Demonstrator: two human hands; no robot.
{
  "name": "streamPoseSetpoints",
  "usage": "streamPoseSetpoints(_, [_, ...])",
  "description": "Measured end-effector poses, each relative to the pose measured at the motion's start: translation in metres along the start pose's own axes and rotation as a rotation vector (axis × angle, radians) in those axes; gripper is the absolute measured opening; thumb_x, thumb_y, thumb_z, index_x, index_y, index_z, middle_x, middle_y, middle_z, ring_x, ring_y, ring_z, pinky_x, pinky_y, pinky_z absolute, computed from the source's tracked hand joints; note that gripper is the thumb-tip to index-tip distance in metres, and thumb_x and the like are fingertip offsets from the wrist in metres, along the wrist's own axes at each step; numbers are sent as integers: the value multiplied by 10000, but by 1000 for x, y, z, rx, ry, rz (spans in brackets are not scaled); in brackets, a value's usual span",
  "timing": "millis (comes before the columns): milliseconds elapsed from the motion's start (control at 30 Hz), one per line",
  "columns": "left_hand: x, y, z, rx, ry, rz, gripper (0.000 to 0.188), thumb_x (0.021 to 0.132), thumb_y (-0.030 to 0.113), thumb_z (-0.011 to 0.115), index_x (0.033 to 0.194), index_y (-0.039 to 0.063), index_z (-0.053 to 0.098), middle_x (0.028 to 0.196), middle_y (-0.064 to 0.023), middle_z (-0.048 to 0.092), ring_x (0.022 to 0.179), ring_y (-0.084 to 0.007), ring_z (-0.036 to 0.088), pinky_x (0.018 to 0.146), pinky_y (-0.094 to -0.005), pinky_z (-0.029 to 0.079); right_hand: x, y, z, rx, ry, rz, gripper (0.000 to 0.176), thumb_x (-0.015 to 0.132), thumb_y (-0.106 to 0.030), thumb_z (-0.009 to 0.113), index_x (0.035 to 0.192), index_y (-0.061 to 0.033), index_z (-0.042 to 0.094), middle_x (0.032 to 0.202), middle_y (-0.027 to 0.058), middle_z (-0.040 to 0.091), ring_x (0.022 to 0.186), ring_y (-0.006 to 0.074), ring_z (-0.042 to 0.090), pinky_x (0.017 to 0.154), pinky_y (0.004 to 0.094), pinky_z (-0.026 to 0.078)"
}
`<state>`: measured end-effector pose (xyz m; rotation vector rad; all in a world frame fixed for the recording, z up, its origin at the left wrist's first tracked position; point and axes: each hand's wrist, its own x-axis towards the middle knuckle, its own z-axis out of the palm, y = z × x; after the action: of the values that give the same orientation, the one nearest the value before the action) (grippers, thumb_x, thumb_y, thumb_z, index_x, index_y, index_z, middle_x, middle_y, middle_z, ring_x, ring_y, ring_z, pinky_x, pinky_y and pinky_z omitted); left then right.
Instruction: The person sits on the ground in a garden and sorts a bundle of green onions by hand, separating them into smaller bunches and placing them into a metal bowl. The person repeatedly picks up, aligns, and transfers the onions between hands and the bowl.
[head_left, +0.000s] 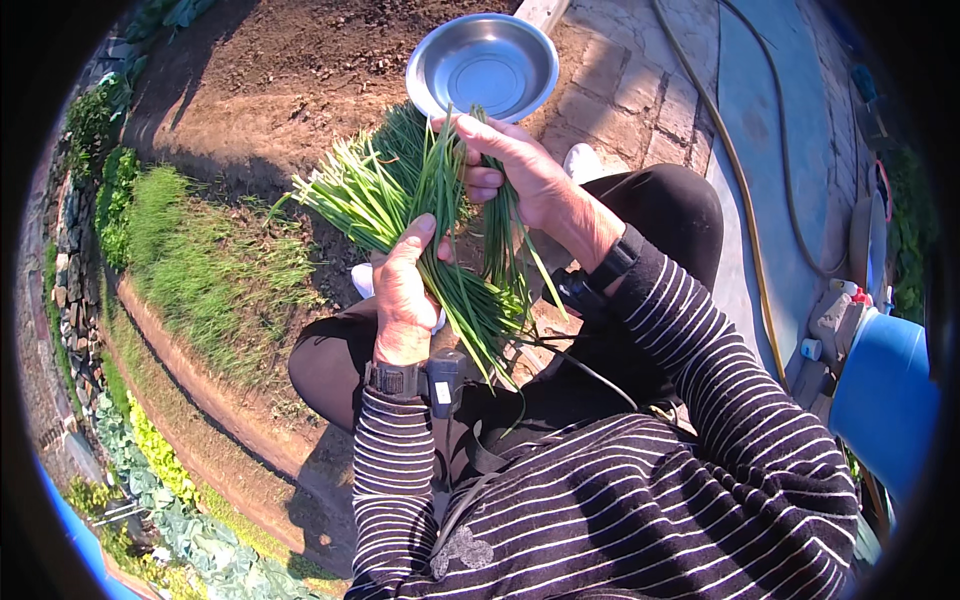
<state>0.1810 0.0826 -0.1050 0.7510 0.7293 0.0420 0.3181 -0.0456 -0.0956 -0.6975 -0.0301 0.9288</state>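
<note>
My left hand (407, 281) grips a thick bunch of long green leaves (367, 195), which look like garlic chives, around the middle, its thumb on top. The pale cut ends fan out to the upper left and the darker leaves hang to the lower right. Raised to the right of it, my right hand (510, 169) has its fingers closed on a thinner strand of the same leaves (501, 232), which dangles below the palm. More dark green leaves (409, 135) show behind the bunch, partly hidden. Just beyond my right hand rests a round metal basin (484, 67).
Bare soil (300, 67) and a bed of green shoots (202, 277) extend to the left. On the right are brick paving (622, 97), a long hose (739, 180) and a blue barrel (885, 397). A cable (592, 375) runs across my lap.
</note>
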Motion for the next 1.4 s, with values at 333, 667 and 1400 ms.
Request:
streamPoseSetpoints(333, [-10, 5, 10, -181, -88, -35, 267, 898, 153, 624, 1107, -12, 619, 994, -108, 663, 853, -214, 648, 782, -354, 553, -4, -3, 6, -255, 124, -119, 186, 932, -264, 620, 864, -91, 616, 689, -66, 504, 510, 8, 338, 463, 166, 288])
streamPoseSetpoints(667, [-18, 41, -11, -291, -49, 224, 179, 900, 212, 648, 872, 41, 604, 845, -112, 654, 822, -213, 650, 756, -351, 555, -6, -68, -21, -224, 130, -331, 280, 956, -306, 579, 812, -71, 623, 654, -32, 532, 578, 43, 471, 515, 196, 404])
streamPoseSetpoints(1400, [-2, 26, 5, 109, -114, 90, 208, 826, 80, 694, 1004, 35, 597, 791, -75, 646, 676, -180, 639, 609, -298, 527, 34, -61, 4, -331, -132, -195, 209, 954, -238, 595, 899, -40, 628, 743, -1, 552, 663, 87, 527, 605, 266, 475])
